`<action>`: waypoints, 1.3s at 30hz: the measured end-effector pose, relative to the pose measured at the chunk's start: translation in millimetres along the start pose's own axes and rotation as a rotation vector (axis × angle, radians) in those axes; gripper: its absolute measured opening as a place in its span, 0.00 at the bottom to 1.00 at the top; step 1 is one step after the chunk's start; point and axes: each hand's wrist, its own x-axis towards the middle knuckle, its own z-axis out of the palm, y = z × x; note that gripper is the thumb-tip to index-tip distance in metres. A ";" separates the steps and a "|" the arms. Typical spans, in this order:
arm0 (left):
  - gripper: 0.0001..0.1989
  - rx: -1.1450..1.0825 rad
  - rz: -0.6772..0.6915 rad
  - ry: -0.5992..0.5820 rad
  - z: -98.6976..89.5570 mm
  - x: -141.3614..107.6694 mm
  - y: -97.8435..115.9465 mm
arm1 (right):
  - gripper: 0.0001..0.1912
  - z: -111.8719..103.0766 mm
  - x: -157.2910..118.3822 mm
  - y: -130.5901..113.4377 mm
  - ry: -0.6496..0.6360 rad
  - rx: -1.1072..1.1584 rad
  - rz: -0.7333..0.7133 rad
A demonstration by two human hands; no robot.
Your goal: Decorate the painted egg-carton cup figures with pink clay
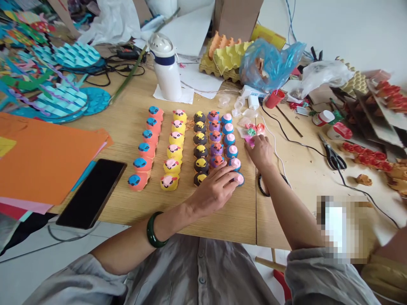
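Observation:
Five rows of small clay-covered domes stand on the wooden table, among them coral domes point(148, 150), yellow domes point(172, 165), black domes point(200, 150) and purple domes point(216, 148). My left hand point(219, 188) lies over the near end of the purple row. Its fingers are stretched and apart, the tips touching the nearest blue dome with a pink top point(239, 179); the thumb is hidden. Beyond that row my right hand point(261, 151) reaches down, fingertips closed on bright pink clay point(249, 141). Beside it lie green clay point(251, 131) and red clay point(260, 128) on clear plastic.
Black-handled scissors point(263, 186) lie under my right wrist; another pair of scissors point(333, 154) is farther right. Cables cross the right side. A white bottle point(165, 67) stands behind the rows. A phone point(92, 192) and orange sheets point(47, 156) lie left.

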 end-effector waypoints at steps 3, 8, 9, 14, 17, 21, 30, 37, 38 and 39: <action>0.13 -0.012 0.000 -0.016 -0.5 -1.1 0.7 | 0.11 -4.8 0.2 -4.2 -0.080 -0.074 0.011; 0.10 -0.013 -0.019 0.035 -6.7 -2.3 -5.4 | 0.14 -30.8 -0.7 0.1 -0.066 -0.107 0.046; 0.10 -0.012 -0.028 0.041 -8.0 -2.0 -7.5 | 0.14 -37.4 -1.3 3.2 -0.041 -0.099 0.071; 0.08 -0.087 -0.071 0.084 -8.9 3.0 -17.5 | 0.11 -63.4 -7.4 19.1 0.084 0.201 0.262; 0.09 -0.208 -0.111 0.106 -6.7 9.1 -20.4 | 0.10 -70.1 -15.5 18.9 0.141 0.614 0.367; 0.12 -0.490 -0.362 0.116 -5.7 23.7 -18.5 | 0.10 -75.6 -32.4 4.4 0.118 1.144 0.513; 0.09 -1.186 -0.968 -0.042 2.6 60.8 -10.1 | 0.13 -79.5 -70.6 -26.9 -0.165 1.538 0.676; 0.09 -1.237 -1.048 -0.041 8.8 57.4 -9.7 | 0.17 -71.6 -87.4 -28.6 0.108 1.046 0.542; 0.09 -1.238 -1.056 -0.037 9.2 57.4 -9.5 | 0.15 -74.1 -90.0 -31.5 0.189 0.922 0.486; 0.09 -1.237 -1.061 -0.037 9.7 57.7 -9.0 | 0.14 -77.5 -92.6 -35.4 0.244 0.819 0.430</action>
